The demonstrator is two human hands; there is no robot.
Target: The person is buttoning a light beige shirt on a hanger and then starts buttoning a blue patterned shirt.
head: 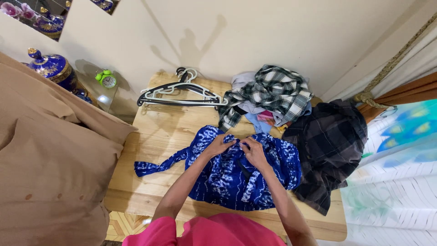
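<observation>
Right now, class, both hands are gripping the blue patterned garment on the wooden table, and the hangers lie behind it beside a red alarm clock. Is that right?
Not quite: the alarm clock is green, not red. The head view shows it. Both the left hand and right hand do grip the blue patterned garment on the wooden table, with the hangers behind.

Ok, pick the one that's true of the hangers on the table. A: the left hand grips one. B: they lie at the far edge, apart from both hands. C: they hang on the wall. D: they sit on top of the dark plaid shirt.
B: the hangers lie flat at the table's far edge, while both the left hand and the right hand pinch the blue patterned garment.
</observation>
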